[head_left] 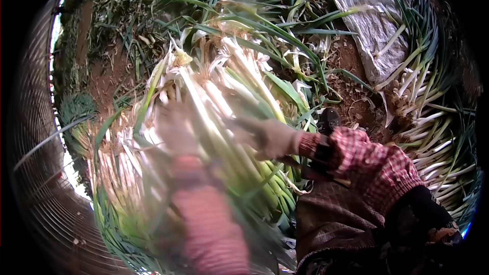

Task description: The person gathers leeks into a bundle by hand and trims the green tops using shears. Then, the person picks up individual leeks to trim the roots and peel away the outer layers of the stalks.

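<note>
A heap of long green onions (197, 97) with white stalks and green leaves lies in front of me, root ends pointing away. My left hand (178, 130), in a pale glove, is smeared by motion over the stalks on the left side of the heap; its fingers do not show clearly. On the other side, my right hand (272, 136), in a dirty pale glove, reaches leftward. Its darkened fingers look stretched out across the stalks, with the fingertips blurred.
More green onions (125, 160) lie in a row at left, beside a ribbed curved wall (38, 117). Another long row of onions (433, 137) lies at right, below a silvery sheet (369, 25). Peeled leaves and scraps (122, 30) cover the soil ahead.
</note>
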`<state>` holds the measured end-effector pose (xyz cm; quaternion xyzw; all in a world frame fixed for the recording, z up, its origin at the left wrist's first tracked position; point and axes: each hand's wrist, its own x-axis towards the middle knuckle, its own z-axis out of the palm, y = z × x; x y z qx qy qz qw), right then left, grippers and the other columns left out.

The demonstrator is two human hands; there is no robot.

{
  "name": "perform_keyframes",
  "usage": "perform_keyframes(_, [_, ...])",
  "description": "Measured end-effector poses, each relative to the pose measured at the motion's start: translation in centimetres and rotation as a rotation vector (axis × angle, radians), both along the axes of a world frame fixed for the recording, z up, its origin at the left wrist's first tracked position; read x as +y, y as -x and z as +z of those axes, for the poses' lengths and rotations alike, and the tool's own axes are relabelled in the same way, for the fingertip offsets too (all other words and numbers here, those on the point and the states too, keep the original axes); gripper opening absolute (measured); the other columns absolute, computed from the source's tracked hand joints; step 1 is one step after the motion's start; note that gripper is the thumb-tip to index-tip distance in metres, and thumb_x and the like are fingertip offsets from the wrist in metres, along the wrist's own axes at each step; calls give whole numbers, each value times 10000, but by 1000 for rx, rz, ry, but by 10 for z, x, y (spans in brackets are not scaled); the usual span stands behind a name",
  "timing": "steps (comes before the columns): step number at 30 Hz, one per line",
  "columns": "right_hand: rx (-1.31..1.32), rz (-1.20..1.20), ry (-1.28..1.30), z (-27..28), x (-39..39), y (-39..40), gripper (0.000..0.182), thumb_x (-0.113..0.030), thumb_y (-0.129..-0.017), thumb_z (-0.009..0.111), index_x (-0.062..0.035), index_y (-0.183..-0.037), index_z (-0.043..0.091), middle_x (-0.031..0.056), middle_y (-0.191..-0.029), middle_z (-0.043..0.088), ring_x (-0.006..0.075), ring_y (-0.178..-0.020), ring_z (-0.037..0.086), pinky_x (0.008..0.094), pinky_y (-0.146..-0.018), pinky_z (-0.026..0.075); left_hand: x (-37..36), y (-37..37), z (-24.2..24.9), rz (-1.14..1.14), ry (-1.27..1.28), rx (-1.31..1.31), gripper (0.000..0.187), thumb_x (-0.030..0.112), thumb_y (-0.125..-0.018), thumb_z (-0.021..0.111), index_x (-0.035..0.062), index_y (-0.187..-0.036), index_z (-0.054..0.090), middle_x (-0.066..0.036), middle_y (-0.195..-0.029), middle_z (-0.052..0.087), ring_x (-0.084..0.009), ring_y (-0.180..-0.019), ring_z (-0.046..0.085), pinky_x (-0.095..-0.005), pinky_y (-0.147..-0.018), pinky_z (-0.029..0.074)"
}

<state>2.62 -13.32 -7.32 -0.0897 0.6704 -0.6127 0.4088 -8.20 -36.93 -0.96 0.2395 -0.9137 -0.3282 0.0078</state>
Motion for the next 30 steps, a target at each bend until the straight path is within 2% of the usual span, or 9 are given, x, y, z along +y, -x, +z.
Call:
perform_keyframes(2, [28, -40, 7, -12, -10, 15, 1035, -102, -760, 762, -124, -1635, 210, 177, -1099, 705, 279, -966, 713, 383, -898, 589, 3, -73, -67, 70, -107, -64, 273, 222, -1028, 574, 15, -1199, 621, -122, -1012, 699, -261, -1016, 690, -368, -904, 535])
perform_keyframes(5, [27, -54, 27, -18, -10, 17, 1048, -119, -758, 771, -104, -1638, 203, 195, -1190, 689, 275, -1013, 708, 369, -934, 580, 30, -126, -99, -127, 208, -91, 340, 228, -973, 635, 24, -1244, 616, -139, -1006, 695, -283, -997, 693, -380, -886, 543])
perform_keyframes(9, [120, -42, -28, -17, 9, -20, 1075, -97, -749, 778, -87, -1645, 185, 216, -1328, 652, 270, -1097, 695, 345, -1000, 563, 83, -100, -41, -3, 73, -574, 779, 393, -816, 782, 50, -1420, 429, -211, -1174, 634, -378, -1036, 675, -462, -827, 577])
perform_keyframes(10, [-193, -27, 3, -8, 18, -12, 1083, -95, -741, 783, -84, -1644, 184, 214, -1383, 625, 273, -1140, 683, 350, -1024, 553, 92, -97, -42, -31, 155, -626, 752, 380, -822, 767, 55, -1412, 432, -206, -1212, 607, -383, -1080, 644, -477, -858, 563])
perform_keyframes(12, [-38, -220, 30, -25, 14, -11, 1078, -91, -736, 785, -79, -1639, 196, 219, -1391, 620, 276, -1133, 686, 348, -1027, 553, 92, -99, -55, -134, 299, -560, 698, 353, -835, 737, 66, -1396, 438, -194, -1286, 552, -394, -1167, 583, -506, -920, 535])
perform_keyframes(17, [153, -99, 33, -28, 13, -1, 1108, -211, -713, 843, -96, -1634, 239, 224, -1370, 628, 302, -1172, 672, 366, -1062, 528, 50, -135, -125, -447, 686, -198, 494, 457, -933, 560, 95, -1267, 594, -164, -1263, 582, -384, -1151, 573, -474, -914, 514])
perform_keyframes(21, [0, -388, 13, -49, 57, 0, 1065, -108, -747, 840, -75, -1628, 243, 203, -1458, 565, 258, -1274, 611, 407, -1109, 501, 131, -109, -78, -279, -69, -192, 292, 339, -944, 617, 94, -1080, 699, -150, -1042, 684, -330, -979, 659, -435, -840, 531])
perform_keyframes(25, [-48, -344, -48, -52, 64, 39, 980, -130, -789, 788, -142, -1630, 284, 197, -1419, 595, 246, -1224, 635, 351, -1051, 538, 155, -72, -148, -185, -898, -94, 297, 233, -1005, 524, 5, -1164, 626, -58, -1027, 637, -188, -973, 633, -303, -895, 516])
perform_keyframes(30, [48, -337, -22, -80, 54, 79, 1074, -203, -695, 789, -34, -1618, 268, 208, -1505, 522, 276, -1338, 560, 359, -1163, 427, 171, -53, -160, -226, -708, -200, 358, 249, -946, 597, 4, -1205, 618, -85, -1035, 657, -211, -960, 645, -333, -875, 524])
